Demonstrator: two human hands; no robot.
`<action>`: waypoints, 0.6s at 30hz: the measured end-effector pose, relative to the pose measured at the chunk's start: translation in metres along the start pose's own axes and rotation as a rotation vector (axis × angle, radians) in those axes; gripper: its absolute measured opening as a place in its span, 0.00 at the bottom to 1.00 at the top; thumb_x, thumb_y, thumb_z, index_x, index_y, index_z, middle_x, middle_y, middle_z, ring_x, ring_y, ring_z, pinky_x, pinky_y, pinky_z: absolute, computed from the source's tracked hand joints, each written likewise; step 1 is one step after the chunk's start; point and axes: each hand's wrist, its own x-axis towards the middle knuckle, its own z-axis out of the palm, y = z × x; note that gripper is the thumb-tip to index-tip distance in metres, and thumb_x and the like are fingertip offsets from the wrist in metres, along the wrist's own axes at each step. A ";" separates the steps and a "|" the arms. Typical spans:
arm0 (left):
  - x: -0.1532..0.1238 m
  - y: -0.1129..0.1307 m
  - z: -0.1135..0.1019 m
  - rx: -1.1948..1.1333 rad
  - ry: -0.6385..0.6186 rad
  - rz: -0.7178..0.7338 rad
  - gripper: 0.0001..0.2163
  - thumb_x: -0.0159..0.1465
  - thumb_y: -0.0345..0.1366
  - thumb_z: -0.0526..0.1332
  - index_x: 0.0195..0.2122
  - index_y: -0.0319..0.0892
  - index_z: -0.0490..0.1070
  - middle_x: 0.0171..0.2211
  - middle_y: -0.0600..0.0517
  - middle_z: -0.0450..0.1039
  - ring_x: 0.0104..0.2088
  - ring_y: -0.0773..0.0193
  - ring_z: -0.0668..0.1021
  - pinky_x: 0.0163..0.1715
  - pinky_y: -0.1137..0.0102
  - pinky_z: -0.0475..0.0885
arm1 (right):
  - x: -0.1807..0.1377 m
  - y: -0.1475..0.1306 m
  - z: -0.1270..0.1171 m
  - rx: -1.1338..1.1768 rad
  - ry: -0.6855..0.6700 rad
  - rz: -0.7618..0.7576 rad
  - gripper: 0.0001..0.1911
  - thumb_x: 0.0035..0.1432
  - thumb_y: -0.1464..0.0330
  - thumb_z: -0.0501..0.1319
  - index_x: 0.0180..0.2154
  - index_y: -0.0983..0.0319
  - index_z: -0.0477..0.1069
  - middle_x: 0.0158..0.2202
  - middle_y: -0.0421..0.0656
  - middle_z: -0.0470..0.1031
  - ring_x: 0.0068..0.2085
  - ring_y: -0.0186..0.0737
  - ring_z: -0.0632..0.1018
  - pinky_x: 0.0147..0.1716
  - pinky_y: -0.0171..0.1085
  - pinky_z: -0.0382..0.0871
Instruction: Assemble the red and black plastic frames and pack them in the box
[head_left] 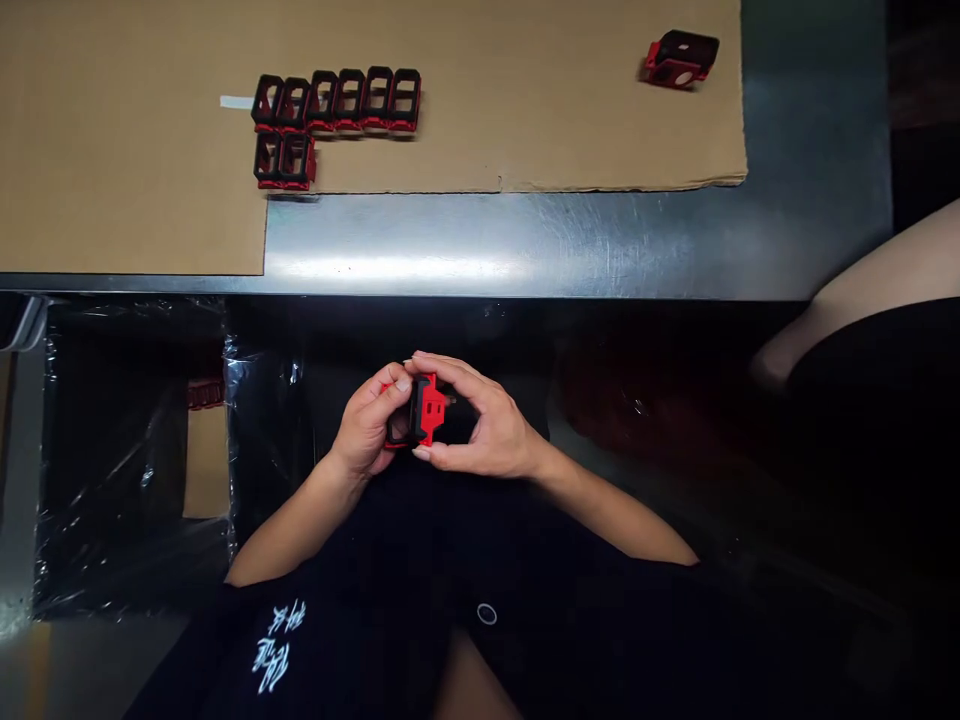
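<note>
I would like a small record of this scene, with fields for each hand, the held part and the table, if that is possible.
left hand: grips the red-and-black part
right hand: grips the same part from the other side
table: steel table under a cardboard sheet
on cardboard: eight similar parts in two rows, another apart

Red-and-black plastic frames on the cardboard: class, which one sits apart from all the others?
The lone frame near the cardboard sheet's far right edge: it lies by itself, while the other eight touch side by side in two rows.
</note>
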 end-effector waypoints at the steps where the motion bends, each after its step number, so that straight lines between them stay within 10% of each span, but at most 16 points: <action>1: -0.003 0.000 -0.003 0.020 0.005 0.009 0.17 0.58 0.47 0.73 0.30 0.42 0.68 0.29 0.54 0.76 0.25 0.66 0.80 0.23 0.74 0.76 | -0.001 0.001 -0.001 -0.008 -0.005 -0.009 0.42 0.51 0.66 0.73 0.66 0.55 0.64 0.64 0.48 0.73 0.66 0.52 0.72 0.67 0.53 0.66; 14: -0.028 0.005 -0.009 0.269 -0.104 -0.009 0.18 0.54 0.42 0.76 0.42 0.43 0.75 0.32 0.51 0.79 0.23 0.68 0.77 0.22 0.75 0.75 | -0.006 0.002 -0.009 -0.074 -0.018 -0.076 0.39 0.54 0.64 0.72 0.65 0.57 0.64 0.64 0.52 0.71 0.67 0.55 0.70 0.65 0.56 0.68; 18: -0.025 0.004 -0.008 0.298 -0.103 0.073 0.21 0.51 0.42 0.78 0.41 0.42 0.74 0.33 0.51 0.79 0.25 0.68 0.77 0.24 0.75 0.75 | -0.011 -0.003 -0.012 0.132 0.094 0.169 0.32 0.49 0.59 0.76 0.54 0.58 0.73 0.50 0.48 0.77 0.48 0.46 0.80 0.41 0.41 0.80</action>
